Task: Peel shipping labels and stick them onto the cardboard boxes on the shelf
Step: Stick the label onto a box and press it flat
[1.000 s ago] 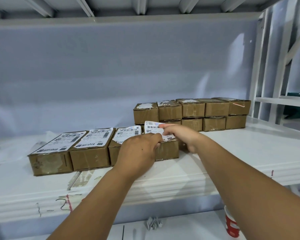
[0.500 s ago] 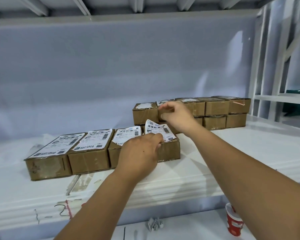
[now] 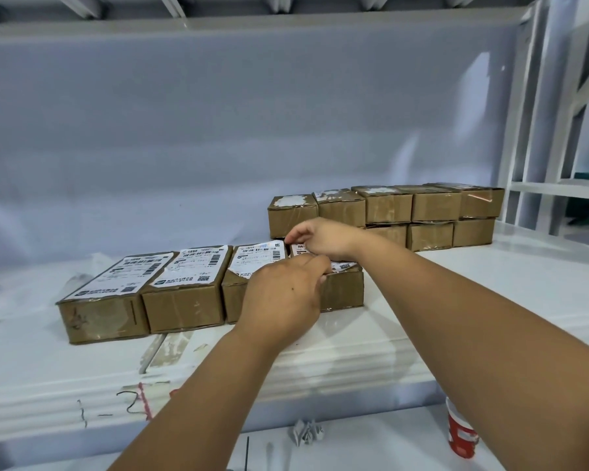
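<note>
I see both hands on the label (image 3: 343, 265) atop the rightmost front-row box (image 3: 342, 290), near the front edge of the shelf (image 3: 524, 263). The left hand (image 3: 283, 297) grips the label's near edge, fingers curled. The right hand (image 3: 323, 237) pinches its far corner between thumb and forefinger.

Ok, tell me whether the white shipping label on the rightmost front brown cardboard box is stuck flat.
Cannot tell: the label lies on the box, but the left hand and right hand cover most of it.
</note>
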